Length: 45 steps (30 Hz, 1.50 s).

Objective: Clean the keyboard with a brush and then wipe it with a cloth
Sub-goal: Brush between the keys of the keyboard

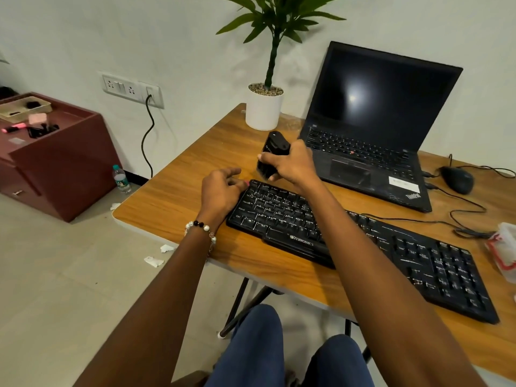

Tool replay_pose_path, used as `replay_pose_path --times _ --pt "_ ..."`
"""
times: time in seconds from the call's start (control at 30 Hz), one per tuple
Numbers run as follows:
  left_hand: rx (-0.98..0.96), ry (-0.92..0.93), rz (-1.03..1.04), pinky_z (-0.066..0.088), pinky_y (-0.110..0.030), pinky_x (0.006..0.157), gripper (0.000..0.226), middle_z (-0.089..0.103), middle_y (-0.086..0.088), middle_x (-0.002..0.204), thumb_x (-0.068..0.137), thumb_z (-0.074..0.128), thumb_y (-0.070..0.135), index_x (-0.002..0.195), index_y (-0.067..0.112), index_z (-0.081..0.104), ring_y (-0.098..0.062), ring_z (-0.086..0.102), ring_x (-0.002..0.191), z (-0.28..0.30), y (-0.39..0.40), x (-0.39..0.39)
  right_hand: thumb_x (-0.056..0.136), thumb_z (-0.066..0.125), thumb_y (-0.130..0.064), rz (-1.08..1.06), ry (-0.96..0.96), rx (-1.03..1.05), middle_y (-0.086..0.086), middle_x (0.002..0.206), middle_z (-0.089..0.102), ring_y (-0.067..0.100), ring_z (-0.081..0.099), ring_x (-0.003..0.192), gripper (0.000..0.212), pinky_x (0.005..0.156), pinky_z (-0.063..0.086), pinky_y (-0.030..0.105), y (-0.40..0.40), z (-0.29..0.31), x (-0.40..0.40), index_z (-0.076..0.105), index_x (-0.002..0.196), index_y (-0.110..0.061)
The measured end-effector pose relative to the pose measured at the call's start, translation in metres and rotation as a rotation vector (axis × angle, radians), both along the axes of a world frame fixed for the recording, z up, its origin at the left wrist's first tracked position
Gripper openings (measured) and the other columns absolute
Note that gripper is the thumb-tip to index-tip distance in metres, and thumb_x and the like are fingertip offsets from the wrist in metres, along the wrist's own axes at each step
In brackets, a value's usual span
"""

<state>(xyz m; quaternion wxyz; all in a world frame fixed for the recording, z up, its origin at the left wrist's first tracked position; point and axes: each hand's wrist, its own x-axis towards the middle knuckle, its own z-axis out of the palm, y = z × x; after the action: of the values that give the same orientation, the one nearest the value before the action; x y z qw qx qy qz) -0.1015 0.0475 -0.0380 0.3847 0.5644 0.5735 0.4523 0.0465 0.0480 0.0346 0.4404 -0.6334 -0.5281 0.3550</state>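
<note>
Keyboard (363, 247), black, lay diagonally along the near edge of the wooden table (181, 196), its keys streaked with pale marks. Right hand (293, 163) was raised just beyond the keyboard's far left corner, fingers clenched around a dark brush (272, 155) whose body rose above the fist; its bristle end pointed down at the top key row, and whether it touched the keys could not be told. Left hand (220, 188) rested at the keyboard's left end, fingers loosely curled against the corner and grasping nothing, apparently steadying it. Behind the keyboard stood an open laptop (371, 127) with a dark screen; left of the laptop, a white potted plant (264, 107); beyond the keyboard's right end, a corded mouse (458, 180) and a clear plastic container (505, 250).

Judged stage: brushing, begun at the left end; no cloth could be identified. Likely faults: debris swept backward would land on the laptop just behind; too heavy a stroke could shift the keyboard toward the near edge if the left hand gave way; a wide sweep could snag the cables (460, 216) lying behind the right half.
</note>
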Motion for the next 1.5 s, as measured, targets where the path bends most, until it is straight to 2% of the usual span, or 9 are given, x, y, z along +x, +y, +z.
replay_pose_path --times 0.1,0.23,0.37,0.8,0.93,1.07,1.2,1.37,1.5 --pt "0.009 0.009 0.002 0.057 -0.04 0.085 0.041 0.073 -0.001 0.083 0.083 0.074 0.014 0.122 0.01 0.064 -0.015 0.07 0.082 0.0 0.0 0.0 0.078 0.08 -0.015 0.097 0.168 -0.036 0.018 0.094 0.07 0.038 0.072 0.077 0.028 0.049 0.057 0.029 -0.001 -0.001 0.003 0.061 0.093 -0.001" --pt "-0.009 -0.001 0.005 0.058 -0.039 0.082 0.04 0.073 -0.001 0.085 0.083 0.074 0.014 0.122 0.01 0.064 -0.016 0.07 0.083 0.001 0.0 0.0 0.076 0.082 -0.019 0.011 -0.014 -0.022 0.013 0.088 0.071 0.029 0.072 0.064 0.035 0.051 0.058 0.032 -0.001 -0.004 0.002 0.064 0.097 0.002" --pt "0.001 0.014 0.006 0.058 -0.039 0.083 0.04 0.073 -0.002 0.086 0.083 0.075 0.015 0.121 0.01 0.064 -0.015 0.07 0.083 0.002 -0.001 0.0 0.077 0.081 -0.018 0.091 0.1 -0.04 0.017 0.091 0.072 0.03 0.07 0.065 0.036 0.046 0.053 0.026 -0.003 -0.002 0.005 0.064 0.099 0.004" --pt "0.074 0.055 -0.018 0.056 -0.027 0.084 0.023 0.072 0.0 0.091 0.085 0.071 0.012 0.107 0.015 0.074 -0.008 0.066 0.083 0.005 -0.007 -0.001 0.078 0.08 -0.029 -0.09 -0.215 0.035 0.008 0.08 0.071 0.023 0.07 0.057 0.033 0.05 0.057 0.028 -0.011 -0.002 0.015 0.065 0.091 -0.003" --pt "0.093 0.067 -0.021 0.05 -0.018 0.084 0.021 0.068 0.006 0.098 0.085 0.07 0.011 0.106 0.013 0.074 -0.003 0.061 0.086 0.008 -0.008 0.0 0.076 0.082 -0.022 -0.019 0.065 -0.007 0.016 0.089 0.073 0.033 0.071 0.067 0.031 0.046 0.054 0.028 -0.013 -0.004 0.017 0.065 0.091 0.0" --pt "0.087 0.069 -0.014 0.052 -0.026 0.09 0.018 0.071 0.002 0.104 0.085 0.071 0.012 0.102 0.014 0.075 -0.007 0.063 0.093 0.006 -0.007 0.0 0.077 0.08 -0.035 -0.112 -0.229 0.033 0.009 0.083 0.071 0.024 0.07 0.062 0.037 0.056 0.059 0.033 -0.011 -0.007 0.017 0.065 0.091 -0.004" --pt "0.096 0.074 -0.011 0.053 -0.027 0.09 0.017 0.072 -0.001 0.104 0.085 0.071 0.012 0.102 0.012 0.075 -0.009 0.064 0.092 0.005 -0.006 0.0 0.077 0.081 -0.025 0.001 -0.023 0.012 0.012 0.082 0.073 0.025 0.067 0.057 0.033 0.047 0.053 0.029 -0.017 -0.003 0.016 0.067 0.091 0.001" --pt "0.088 0.061 -0.009 0.053 -0.027 0.09 0.017 0.072 -0.002 0.104 0.085 0.071 0.012 0.102 0.011 0.075 -0.008 0.064 0.092 0.005 -0.006 0.0 0.077 0.08 -0.033 -0.113 -0.224 0.053 0.006 0.079 0.072 0.021 0.07 0.059 0.035 0.054 0.059 0.03 -0.016 -0.005 0.016 0.067 0.09 -0.003" --pt "0.094 0.062 -0.008 0.053 -0.025 0.088 0.017 0.073 -0.002 0.104 0.084 0.072 0.012 0.101 0.012 0.075 -0.008 0.065 0.092 0.004 -0.005 0.0 0.075 0.082 -0.028 -0.026 -0.062 0.002 0.011 0.085 0.073 0.021 0.069 0.059 0.039 0.048 0.055 0.029 -0.019 -0.001 0.02 0.066 0.095 0.001"
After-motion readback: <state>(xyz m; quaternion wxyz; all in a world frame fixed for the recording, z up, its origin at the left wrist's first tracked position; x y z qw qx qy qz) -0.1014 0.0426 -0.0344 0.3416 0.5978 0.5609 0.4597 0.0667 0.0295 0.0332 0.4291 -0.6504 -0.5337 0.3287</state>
